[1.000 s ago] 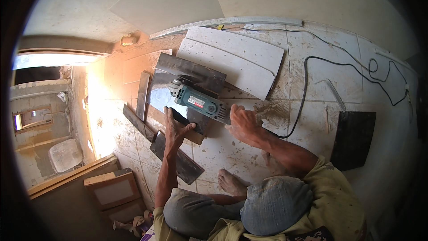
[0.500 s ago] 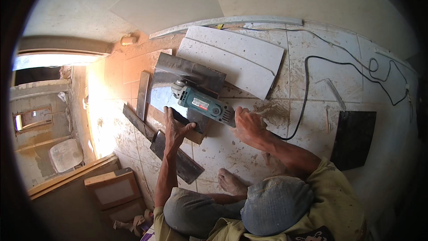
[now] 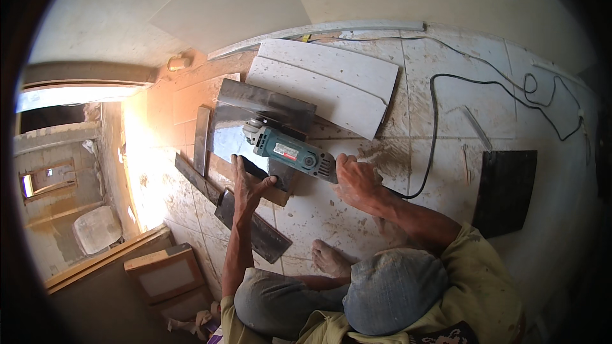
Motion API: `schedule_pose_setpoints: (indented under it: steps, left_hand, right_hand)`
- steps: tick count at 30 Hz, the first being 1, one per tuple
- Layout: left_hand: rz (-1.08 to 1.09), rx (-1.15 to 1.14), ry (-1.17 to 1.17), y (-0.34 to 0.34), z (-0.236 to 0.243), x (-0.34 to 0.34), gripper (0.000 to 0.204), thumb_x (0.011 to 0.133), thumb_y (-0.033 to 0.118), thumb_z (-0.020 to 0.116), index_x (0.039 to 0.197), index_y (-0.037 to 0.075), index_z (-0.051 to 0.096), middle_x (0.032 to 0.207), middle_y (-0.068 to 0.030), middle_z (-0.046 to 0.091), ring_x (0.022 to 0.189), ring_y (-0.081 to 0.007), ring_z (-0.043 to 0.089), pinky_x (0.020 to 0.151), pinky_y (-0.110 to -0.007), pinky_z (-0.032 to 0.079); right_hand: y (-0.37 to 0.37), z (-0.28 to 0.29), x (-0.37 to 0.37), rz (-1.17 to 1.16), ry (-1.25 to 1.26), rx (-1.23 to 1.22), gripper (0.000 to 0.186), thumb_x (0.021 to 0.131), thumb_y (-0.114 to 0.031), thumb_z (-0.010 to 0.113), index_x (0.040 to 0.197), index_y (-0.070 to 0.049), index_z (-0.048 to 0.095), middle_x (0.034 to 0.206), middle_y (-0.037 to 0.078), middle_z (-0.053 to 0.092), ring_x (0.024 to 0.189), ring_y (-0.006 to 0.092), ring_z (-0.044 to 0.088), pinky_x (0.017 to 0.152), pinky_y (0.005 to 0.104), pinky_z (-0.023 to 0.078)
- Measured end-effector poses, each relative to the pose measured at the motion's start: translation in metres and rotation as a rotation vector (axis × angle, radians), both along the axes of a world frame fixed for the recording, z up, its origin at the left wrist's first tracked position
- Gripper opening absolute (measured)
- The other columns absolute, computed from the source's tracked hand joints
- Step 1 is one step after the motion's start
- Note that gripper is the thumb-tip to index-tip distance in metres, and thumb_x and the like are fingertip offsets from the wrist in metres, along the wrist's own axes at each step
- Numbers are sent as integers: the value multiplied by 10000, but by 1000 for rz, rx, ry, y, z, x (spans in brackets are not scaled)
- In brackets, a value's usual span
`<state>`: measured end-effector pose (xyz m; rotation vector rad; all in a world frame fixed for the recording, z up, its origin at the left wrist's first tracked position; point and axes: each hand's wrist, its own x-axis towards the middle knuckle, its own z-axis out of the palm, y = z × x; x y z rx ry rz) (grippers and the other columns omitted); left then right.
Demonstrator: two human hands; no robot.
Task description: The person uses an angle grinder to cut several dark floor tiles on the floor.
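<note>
My right hand is closed on the rear handle of a teal angle grinder. The grinder's metal head and disc lie over a glossy dark tile, along the near edge of a dark strip. My left hand grips the near edge of that tile, thumb and fingers spread along it. The tile rests on a brown piece, partly hidden. Narrow dark offcuts and a broader dark piece lie at the left and near side.
White tiles lie behind the work. A black cord loops rightward across the dusty tiled floor. A dark tile lies at right, cardboard boxes at lower left, a doorway at left. My bare foot is near.
The grinder and my right hand have shifted slightly right relative to the tile. My left hand stays on the tile edge. The view has shifted slightly.
</note>
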<state>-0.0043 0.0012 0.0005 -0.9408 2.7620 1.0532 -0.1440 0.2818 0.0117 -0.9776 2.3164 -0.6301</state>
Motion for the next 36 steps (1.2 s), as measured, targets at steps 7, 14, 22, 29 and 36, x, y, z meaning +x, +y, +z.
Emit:
schedule_pose_setpoints:
  steps: [7,14,22,29,36]
  left_hand:
    - [-22,-53,3,-3,-3,2,1327,587,563,881,1472,-152,199,1576,-343,107,1484,-414,153,1201,-432,204]
    - [-29,-43,13,-3,-1,3,1302,608,553,874,1475,-147,200,1578,-336,112,1484,-409,155,1204,-440,201]
    - [-23,-64,-22,-1,-1,3,1315,608,578,864,1480,-142,193,1581,-333,103,1484,-410,151,1203,-445,201]
    - [-15,-54,-11,-1,0,2,1327,601,591,864,1475,-149,192,1579,-338,103,1484,-415,148,1204,-443,196]
    - [-13,-54,-23,0,3,1,1339,592,593,867,1475,-152,188,1578,-338,104,1485,-412,145,1205,-437,196]
  right_hand:
    - [5,-1,7,-38,42,-18,400,755,-181,743,957,53,489,860,219,622,696,319,696,612,416,582]
    - [10,0,6,11,16,15,436,748,-196,755,966,64,482,849,224,617,681,321,697,595,389,578]
    - [14,1,6,-3,-71,57,527,756,-233,766,1050,96,477,922,249,615,770,364,694,658,432,584]
    - [21,-4,8,7,-46,53,556,774,-292,769,1056,83,471,929,240,615,781,361,689,655,430,582]
    - [27,3,7,1,5,1,410,750,-170,741,977,61,489,882,226,625,716,320,704,588,393,582]
